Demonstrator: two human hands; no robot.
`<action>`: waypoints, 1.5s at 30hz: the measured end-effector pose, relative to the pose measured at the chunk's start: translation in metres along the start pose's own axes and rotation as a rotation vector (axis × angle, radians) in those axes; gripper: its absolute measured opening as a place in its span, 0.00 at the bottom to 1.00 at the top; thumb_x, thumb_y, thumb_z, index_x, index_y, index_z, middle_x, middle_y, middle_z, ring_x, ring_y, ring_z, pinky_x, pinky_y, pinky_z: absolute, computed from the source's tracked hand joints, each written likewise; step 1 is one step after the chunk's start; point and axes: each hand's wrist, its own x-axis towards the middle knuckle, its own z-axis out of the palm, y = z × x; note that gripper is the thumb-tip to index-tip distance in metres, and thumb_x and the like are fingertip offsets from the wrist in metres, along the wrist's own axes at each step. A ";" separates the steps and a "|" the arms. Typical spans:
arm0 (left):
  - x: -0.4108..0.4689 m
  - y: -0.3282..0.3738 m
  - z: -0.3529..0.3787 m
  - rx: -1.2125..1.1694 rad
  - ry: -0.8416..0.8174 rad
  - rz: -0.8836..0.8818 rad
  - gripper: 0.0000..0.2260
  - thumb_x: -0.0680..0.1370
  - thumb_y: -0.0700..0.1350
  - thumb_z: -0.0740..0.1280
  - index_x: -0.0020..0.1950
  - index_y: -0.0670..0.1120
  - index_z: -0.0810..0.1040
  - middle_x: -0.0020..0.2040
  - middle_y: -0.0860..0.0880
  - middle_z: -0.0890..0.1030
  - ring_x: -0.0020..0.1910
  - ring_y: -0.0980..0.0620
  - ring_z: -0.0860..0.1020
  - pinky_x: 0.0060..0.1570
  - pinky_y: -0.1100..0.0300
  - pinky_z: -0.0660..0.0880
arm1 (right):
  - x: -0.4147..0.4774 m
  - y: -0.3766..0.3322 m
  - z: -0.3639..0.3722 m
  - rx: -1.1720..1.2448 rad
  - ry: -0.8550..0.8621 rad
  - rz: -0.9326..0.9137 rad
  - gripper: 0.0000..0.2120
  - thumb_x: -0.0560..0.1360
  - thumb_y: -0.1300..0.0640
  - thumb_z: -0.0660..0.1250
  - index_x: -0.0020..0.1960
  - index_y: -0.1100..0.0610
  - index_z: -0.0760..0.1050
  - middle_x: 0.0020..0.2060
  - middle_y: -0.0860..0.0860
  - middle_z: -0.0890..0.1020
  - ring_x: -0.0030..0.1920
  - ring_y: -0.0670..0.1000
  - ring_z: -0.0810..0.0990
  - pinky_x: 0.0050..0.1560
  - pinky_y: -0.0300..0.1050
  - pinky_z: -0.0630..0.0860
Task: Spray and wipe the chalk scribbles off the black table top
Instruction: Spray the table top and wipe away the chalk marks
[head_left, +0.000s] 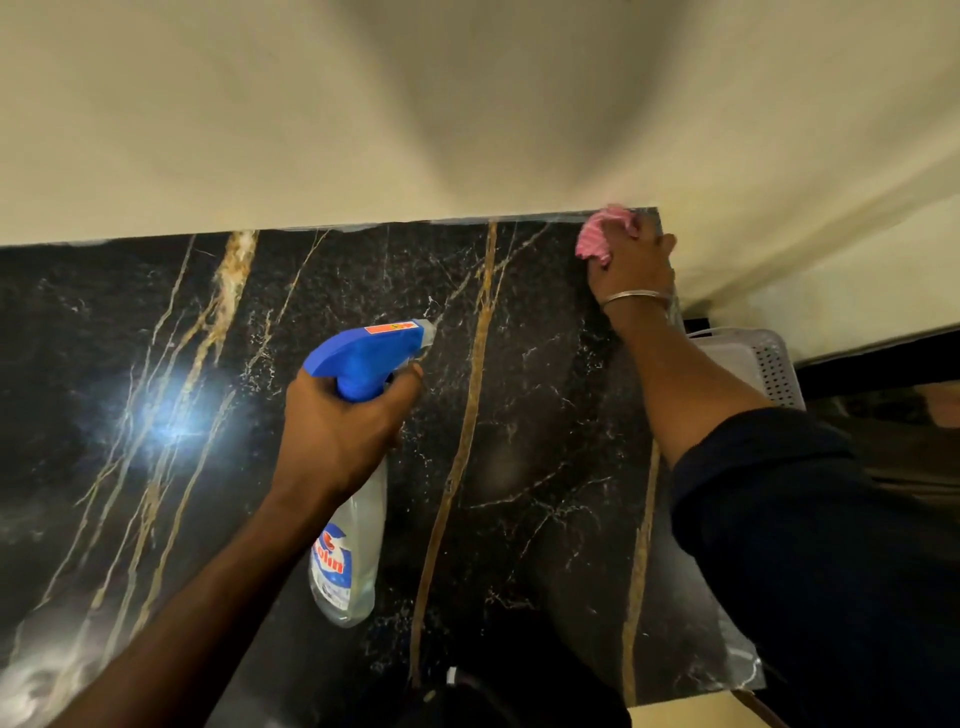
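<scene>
Wiping the table's far right corner, sprayer held ready.

Right hand (631, 265) bunches soft pink cloth (602, 234) flat on the black table top (519, 415) there; left hand (337, 426) wraps spray bottle (353, 467) neck mid-table, finger near trigger. Bottle looks light, likely slick; neck is the best hold.

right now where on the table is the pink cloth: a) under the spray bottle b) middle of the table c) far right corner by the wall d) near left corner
c: the right hand presses the pink cloth onto the black table top at its far right corner, against the wall.
</scene>
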 end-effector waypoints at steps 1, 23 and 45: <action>-0.001 0.000 -0.001 0.005 0.000 -0.001 0.08 0.77 0.43 0.71 0.40 0.46 0.75 0.26 0.47 0.76 0.22 0.58 0.74 0.26 0.71 0.71 | 0.003 -0.001 -0.001 0.031 0.012 0.124 0.23 0.75 0.51 0.64 0.69 0.53 0.68 0.69 0.60 0.65 0.64 0.66 0.66 0.58 0.61 0.74; -0.036 0.014 0.004 0.002 0.087 -0.008 0.09 0.77 0.41 0.71 0.38 0.44 0.75 0.26 0.42 0.75 0.22 0.57 0.73 0.25 0.71 0.70 | 0.019 0.055 -0.018 0.115 -0.102 0.306 0.22 0.77 0.51 0.63 0.68 0.57 0.70 0.65 0.62 0.68 0.64 0.67 0.68 0.59 0.59 0.72; -0.093 0.030 -0.001 0.064 0.222 0.012 0.11 0.77 0.41 0.71 0.38 0.36 0.75 0.29 0.34 0.76 0.21 0.55 0.73 0.24 0.72 0.70 | -0.061 0.044 -0.009 -0.005 -0.060 0.194 0.30 0.73 0.49 0.69 0.72 0.51 0.64 0.67 0.61 0.65 0.63 0.65 0.66 0.56 0.60 0.73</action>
